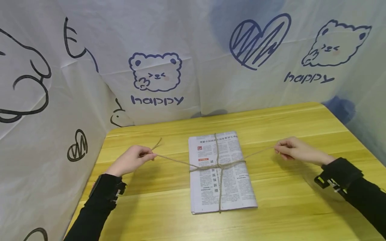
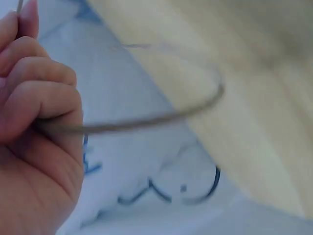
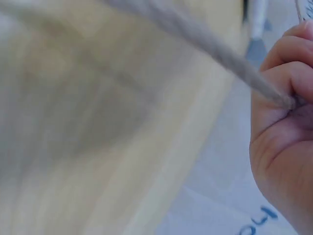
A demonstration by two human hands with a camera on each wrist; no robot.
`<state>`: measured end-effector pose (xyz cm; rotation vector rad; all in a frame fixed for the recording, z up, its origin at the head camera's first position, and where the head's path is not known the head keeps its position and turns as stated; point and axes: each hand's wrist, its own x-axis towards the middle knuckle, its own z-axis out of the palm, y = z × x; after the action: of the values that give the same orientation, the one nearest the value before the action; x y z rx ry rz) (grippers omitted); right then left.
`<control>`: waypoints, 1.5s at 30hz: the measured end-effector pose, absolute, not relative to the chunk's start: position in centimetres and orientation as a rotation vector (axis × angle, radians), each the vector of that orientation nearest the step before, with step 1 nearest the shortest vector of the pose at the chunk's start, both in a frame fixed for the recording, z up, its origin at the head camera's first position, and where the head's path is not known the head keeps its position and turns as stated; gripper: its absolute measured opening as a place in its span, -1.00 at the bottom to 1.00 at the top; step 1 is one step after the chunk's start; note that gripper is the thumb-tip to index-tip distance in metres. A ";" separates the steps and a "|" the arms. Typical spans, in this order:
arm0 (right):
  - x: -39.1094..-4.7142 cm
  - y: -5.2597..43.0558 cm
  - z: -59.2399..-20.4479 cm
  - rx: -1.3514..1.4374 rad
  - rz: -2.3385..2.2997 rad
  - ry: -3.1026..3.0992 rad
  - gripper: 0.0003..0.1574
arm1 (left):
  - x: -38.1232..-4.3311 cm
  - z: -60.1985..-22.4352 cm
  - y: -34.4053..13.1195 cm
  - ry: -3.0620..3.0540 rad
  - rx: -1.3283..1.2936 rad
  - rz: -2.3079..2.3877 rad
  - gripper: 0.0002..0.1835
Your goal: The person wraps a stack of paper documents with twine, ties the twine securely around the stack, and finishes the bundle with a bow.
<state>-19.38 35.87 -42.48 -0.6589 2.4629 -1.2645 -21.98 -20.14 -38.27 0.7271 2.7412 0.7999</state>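
A folded stack of newspapers lies on the wooden table, with brown twine crossing over it lengthwise and widthwise. The strands meet near the middle of the top sheet. To the left, my left hand pinches one twine end, pulled out in a nearly straight line; a loose tail sticks out past the fingers. On the other side my right hand grips the opposite end, also stretched from the crossing. Both wrist views show curled fingers around the twine, and in the right one the twine enters the fist.
The yellow wood-grain table reaches back to a pale cloth hung behind and at the sides, printed with bears, hearts and lettering. Black sleeves with small devices strapped on cover both wrists.
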 end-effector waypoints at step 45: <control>-19.6 37.7 -43.1 0.189 -1.807 2.199 -0.08 | -21.5 -40.0 -26.7 2.695 -0.115 1.242 -0.23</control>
<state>-19.56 37.74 -43.12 0.1892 2.1988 -1.8068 -21.46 -26.66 -39.95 -0.1151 2.6950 1.2424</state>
